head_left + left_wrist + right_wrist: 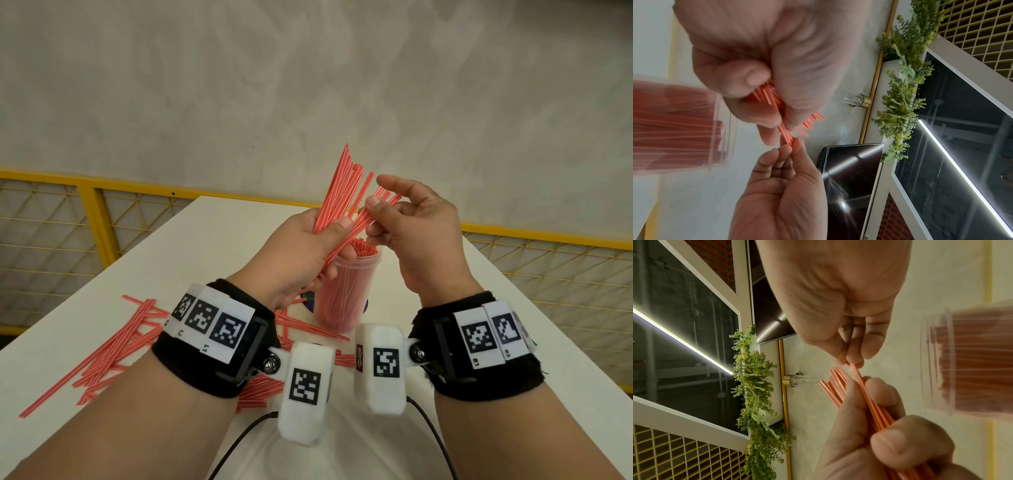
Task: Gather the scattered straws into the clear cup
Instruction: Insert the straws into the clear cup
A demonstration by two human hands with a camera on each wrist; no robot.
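Note:
My left hand (323, 236) grips a fanned bundle of red straws (337, 185) just above the clear cup (346, 291), which stands packed with upright straws. My right hand (371, 214) pinches a few straws of that bundle between thumb and fingertips, with the index finger raised. In the left wrist view the left hand (760, 91) curls round the straw ends (766, 95), and the blurred cup (674, 126) lies at the left. In the right wrist view the right hand (851, 361) pinches straw tips (873, 405) beside the cup (972, 363). Several loose straws (113, 342) lie scattered on the table.
The white table (205, 240) ends close behind the cup, with a yellow mesh railing (92, 212) beyond it. Two black cables (239, 442) run over the table's near part. More loose straws (308, 325) lie under my left wrist beside the cup's base.

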